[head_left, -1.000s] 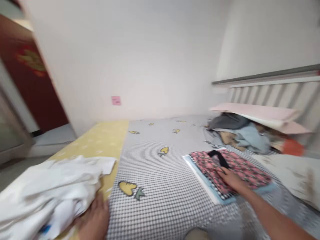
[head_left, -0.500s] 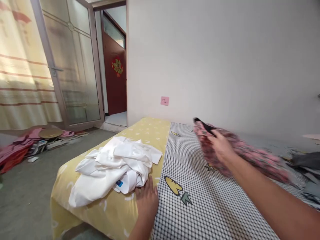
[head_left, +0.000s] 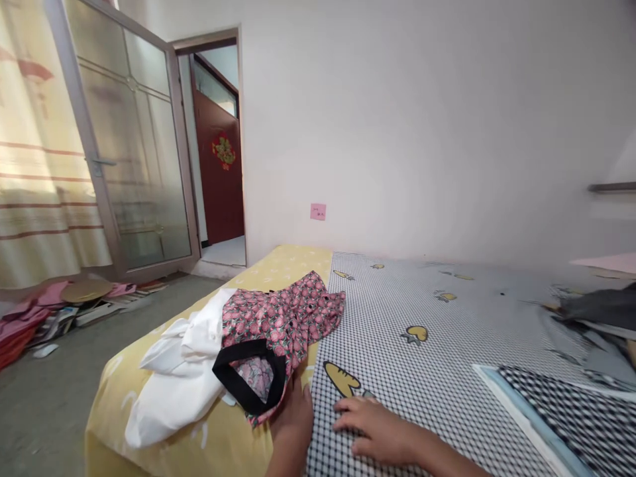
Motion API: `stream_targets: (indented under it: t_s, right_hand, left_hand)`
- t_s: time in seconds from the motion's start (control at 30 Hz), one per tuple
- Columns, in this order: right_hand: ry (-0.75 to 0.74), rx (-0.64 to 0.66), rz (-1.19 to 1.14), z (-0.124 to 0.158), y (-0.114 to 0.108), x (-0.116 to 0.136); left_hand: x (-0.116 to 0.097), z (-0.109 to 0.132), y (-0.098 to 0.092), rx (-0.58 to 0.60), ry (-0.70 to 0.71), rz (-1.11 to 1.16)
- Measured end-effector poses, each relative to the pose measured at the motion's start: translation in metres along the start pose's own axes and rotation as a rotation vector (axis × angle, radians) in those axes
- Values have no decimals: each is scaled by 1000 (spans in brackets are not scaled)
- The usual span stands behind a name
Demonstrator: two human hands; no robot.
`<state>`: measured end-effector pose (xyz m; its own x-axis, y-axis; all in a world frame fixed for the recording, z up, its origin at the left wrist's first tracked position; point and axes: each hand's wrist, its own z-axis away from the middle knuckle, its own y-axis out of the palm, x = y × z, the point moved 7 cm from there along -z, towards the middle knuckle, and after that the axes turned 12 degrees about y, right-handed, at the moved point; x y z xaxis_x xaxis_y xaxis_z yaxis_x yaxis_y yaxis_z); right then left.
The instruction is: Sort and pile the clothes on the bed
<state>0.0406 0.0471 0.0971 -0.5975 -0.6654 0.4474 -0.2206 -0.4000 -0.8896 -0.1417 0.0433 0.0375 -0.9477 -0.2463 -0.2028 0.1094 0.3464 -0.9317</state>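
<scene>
My left hand [head_left: 293,417]: open, flat, empty, fingertips at the pink floral black-trimmed blouse [head_left: 283,315]. My right hand [head_left: 377,432]: spread empty on the black-and-white checked sheet [head_left: 437,344]. Blouse: lying over the crumpled white garment [head_left: 173,384]. Step, I judge: set down; lifting it calls for a fresh pinch.

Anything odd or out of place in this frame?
Yes. The pink floral garment lies crumpled across the white garment at the bed's yellow end, its black-trimmed opening gaping beside the left hand. On the floor by the glass door, books and fabric are strewn in a heap.
</scene>
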Motion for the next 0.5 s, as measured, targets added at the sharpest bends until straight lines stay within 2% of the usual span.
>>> stream_targets:
  t_s: [0.07, 0.17, 0.23, 0.27, 0.37, 0.5]
  right_hand:
    - [95, -173, 63, 22, -7, -44]
    - [348, -440, 225, 58, -22, -124]
    - [496, -569, 332, 83, -22, -170]
    - [528, -636, 378, 93, -19, -184]
    - [583, -817, 477, 112, -5, -199]
    - [593, -895, 495, 110, 4, -184]
  left_hand:
    - [0, 0, -3, 42, -25, -64]
    - [-2, 2, -10, 80, -17, -77]
    - [-3, 4, -14, 96, -6, -78]
    - [-4, 4, -16, 100, 1, -91]
    - [-6, 2, -18, 123, 44, -142]
    - [-14, -15, -14, 181, 134, -82]
